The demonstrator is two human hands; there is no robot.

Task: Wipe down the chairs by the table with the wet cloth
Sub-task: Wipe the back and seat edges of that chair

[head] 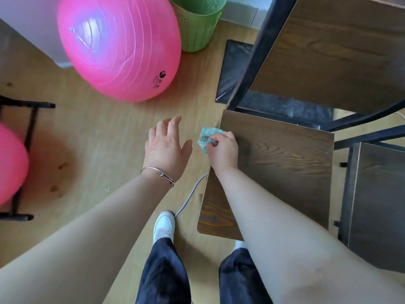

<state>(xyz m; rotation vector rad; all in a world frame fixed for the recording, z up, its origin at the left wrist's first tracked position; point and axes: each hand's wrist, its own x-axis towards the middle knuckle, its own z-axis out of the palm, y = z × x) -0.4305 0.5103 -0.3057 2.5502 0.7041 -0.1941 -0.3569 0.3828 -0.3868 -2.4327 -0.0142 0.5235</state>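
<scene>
Light wood-look floor (92, 137) fills the left and centre of the head view. A big pink exercise ball (118, 44) sits at upper left, with a green perforated bin (197, 25) just behind it on its right. A second pink ball (11, 163) is cut off at the left edge beside a black metal frame (28, 132). A black mat (234, 69) lies on the floor behind the chair.

A dark wood-grain chair seat (285, 163) is seen at centre right, black metal frame, with the backrest panel (341, 51) rising at upper right. A second chair (377, 207) stands just beside it at the right edge.

A teal cloth (207, 139), crumpled into a wad, is held at the seat's back-left corner, partly overhanging the left edge. The right hand (223, 150) is clenched around the cloth, resting on the seat. The left hand (166, 145) is spread open over the floor, just beside the cloth, holding nothing; a thin bracelet (157, 174) is worn on its wrist.

A grey cable (190, 194) runs along the floor by the seat's left edge, ending near a white shoe (164, 222). Dark trousers (164, 273) are seen below. Open floor is left between the chair and the big ball; the seat's right side is tight against the second chair.
</scene>
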